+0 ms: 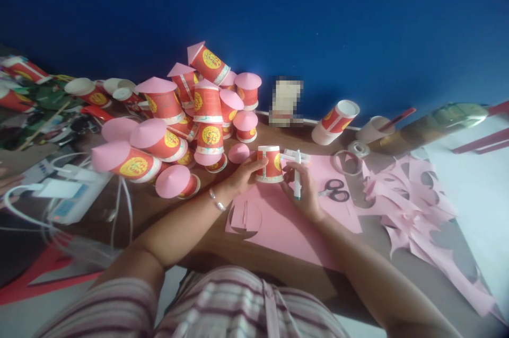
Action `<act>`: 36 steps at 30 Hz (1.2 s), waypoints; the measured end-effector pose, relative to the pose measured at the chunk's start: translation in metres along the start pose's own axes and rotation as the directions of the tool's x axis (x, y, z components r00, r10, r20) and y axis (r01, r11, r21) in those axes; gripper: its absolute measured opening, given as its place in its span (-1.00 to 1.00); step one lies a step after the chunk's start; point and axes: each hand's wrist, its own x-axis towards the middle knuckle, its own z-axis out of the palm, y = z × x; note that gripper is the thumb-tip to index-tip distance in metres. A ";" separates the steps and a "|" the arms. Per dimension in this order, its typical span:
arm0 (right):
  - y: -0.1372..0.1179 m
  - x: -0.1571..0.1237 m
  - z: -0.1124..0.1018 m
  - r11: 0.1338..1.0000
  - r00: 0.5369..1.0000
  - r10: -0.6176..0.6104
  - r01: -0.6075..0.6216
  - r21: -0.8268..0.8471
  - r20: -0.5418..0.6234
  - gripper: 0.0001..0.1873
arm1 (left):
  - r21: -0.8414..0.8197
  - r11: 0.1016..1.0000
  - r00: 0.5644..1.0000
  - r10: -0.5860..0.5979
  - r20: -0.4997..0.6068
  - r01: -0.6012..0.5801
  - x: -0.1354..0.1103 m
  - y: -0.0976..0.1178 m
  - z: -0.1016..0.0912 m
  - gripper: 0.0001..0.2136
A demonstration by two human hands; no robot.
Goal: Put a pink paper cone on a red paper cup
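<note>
A red paper cup (270, 165) with a yellow emblem is upside down over the pink paper sheet (286, 224). My left hand (243, 175) is closed around the cup's left side. In my right hand (304, 189) a white marker pen (297, 181) is gripped upright, and the fingertips are close to the cup's lower right edge; whether they touch it I cannot tell. Black-handled scissors (338, 190) lie on the sheet, right of my right hand. A circle is outlined or cut at the sheet's left, around a small paper piece (243, 216).
Red cups with pink paper cones (209, 97) are piled at left. Stacked cups (336, 122), a tape roll (358, 148) and a larger tape ring (345, 163) are at back right. Pink paper scraps (413, 211) cover the right. A white power strip (75, 197) with cables sits left.
</note>
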 end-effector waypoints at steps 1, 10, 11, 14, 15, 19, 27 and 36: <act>0.000 0.000 0.000 1.000 1.000 0.005 -0.005 0.001 0.002 -0.55 | -0.015 1.000 1.000 0.005 -0.004 -0.005 0.000 0.000 0.000 -0.52; 0.000 0.000 0.001 1.000 1.000 0.018 -0.018 0.018 -0.011 -0.58 | -0.087 0.996 1.000 -0.010 -0.029 0.007 0.003 0.001 -0.002 -0.57; 0.000 0.000 0.001 1.000 1.000 0.009 -0.009 0.018 -0.013 -0.60 | -0.090 0.996 0.999 -0.017 -0.030 0.014 0.004 0.001 -0.001 -0.55; 0.000 0.001 0.002 1.000 1.000 -0.007 0.007 0.016 -0.009 -0.63 | -0.077 0.997 0.999 -0.009 -0.032 0.006 0.004 0.002 0.002 -0.53; 0.000 0.001 0.002 1.000 1.000 -0.009 0.009 0.016 -0.005 -0.62 | -0.064 0.998 1.000 0.001 -0.022 -0.003 0.003 0.002 0.003 -0.53; 0.002 -0.001 0.003 1.000 1.000 -0.015 0.015 0.025 0.012 -0.60 | 0.015 0.999 0.999 0.030 0.045 -0.031 0.001 -0.001 0.002 -0.52; 0.003 0.000 0.002 1.000 1.000 0.016 -0.016 0.020 -0.005 -0.63 | -0.039 0.999 0.999 -0.017 -0.032 0.016 0.003 0.001 0.000 -0.58; 0.003 0.000 0.002 0.999 1.000 0.008 -0.008 0.038 0.004 -0.65 | -0.067 0.998 1.000 0.001 -0.028 -0.003 0.002 -0.003 -0.001 -0.55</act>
